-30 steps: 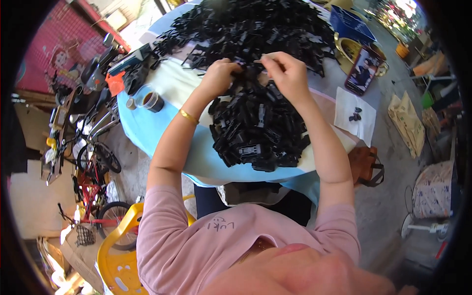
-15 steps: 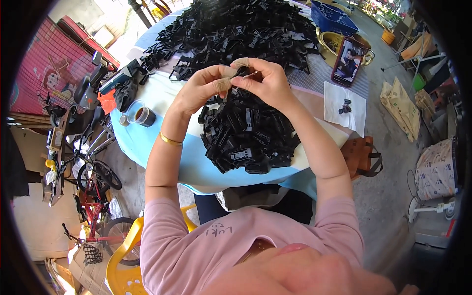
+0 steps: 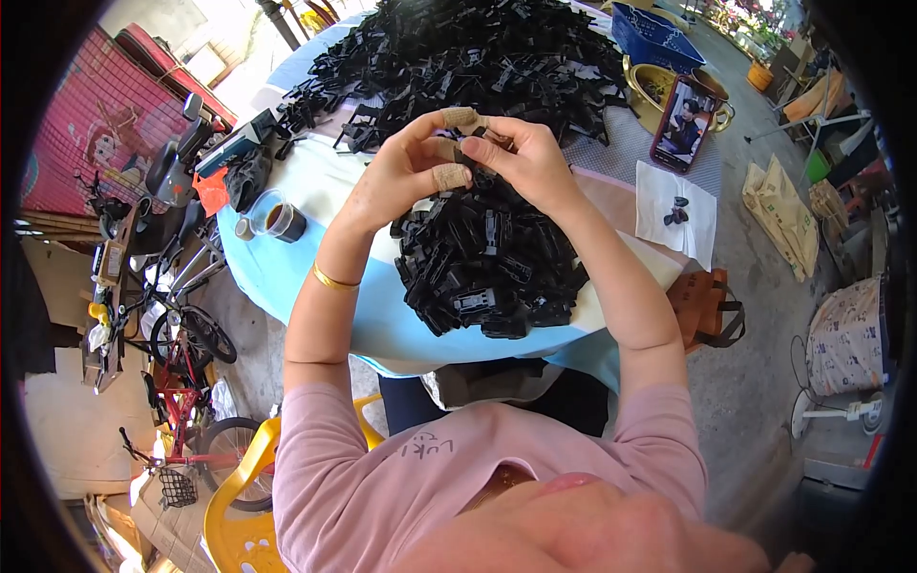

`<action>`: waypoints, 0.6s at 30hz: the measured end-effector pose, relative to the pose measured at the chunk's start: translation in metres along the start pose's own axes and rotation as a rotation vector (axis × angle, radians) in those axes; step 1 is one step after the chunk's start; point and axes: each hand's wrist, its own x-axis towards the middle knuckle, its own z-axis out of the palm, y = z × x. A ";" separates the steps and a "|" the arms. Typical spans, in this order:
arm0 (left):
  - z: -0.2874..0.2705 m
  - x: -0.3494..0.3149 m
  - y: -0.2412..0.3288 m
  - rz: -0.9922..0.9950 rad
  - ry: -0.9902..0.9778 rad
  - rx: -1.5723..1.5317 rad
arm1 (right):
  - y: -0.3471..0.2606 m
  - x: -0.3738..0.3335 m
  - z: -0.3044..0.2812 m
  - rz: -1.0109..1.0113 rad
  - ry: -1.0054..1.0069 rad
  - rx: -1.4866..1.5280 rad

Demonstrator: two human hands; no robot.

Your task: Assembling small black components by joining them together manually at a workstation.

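Over the front of the table my left hand [image 3: 406, 167] and my right hand [image 3: 530, 160] meet at the fingertips. Between them is a small black plastic part [image 3: 480, 134], mostly covered by the fingers. My right thumb and fingers pinch it. The bent left fingers close on its other side, while the left thumb stands apart from it. Tan tape wraps several left fingertips. Just below my hands lies a heap of black plastic parts [image 3: 492, 253], shaped like clips or small frames.
A far larger black pile [image 3: 478, 57] covers the table's back. At left stands a cup of dark liquid [image 3: 285, 222]. To the right are a propped phone [image 3: 684, 124], a white tissue [image 3: 659, 205] with small dark pieces, a brass-coloured pot [image 3: 647, 95] and a blue basket [image 3: 659, 43].
My left thumb has moved down and away from the fingertips, widening the gap to the index finger. The right hand still pinches, slightly turned. The whole view has shifted a little.
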 end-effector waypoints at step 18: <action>-0.015 -0.002 -0.009 -0.147 -0.128 -0.655 | -0.006 -0.005 -0.006 0.107 -0.082 0.221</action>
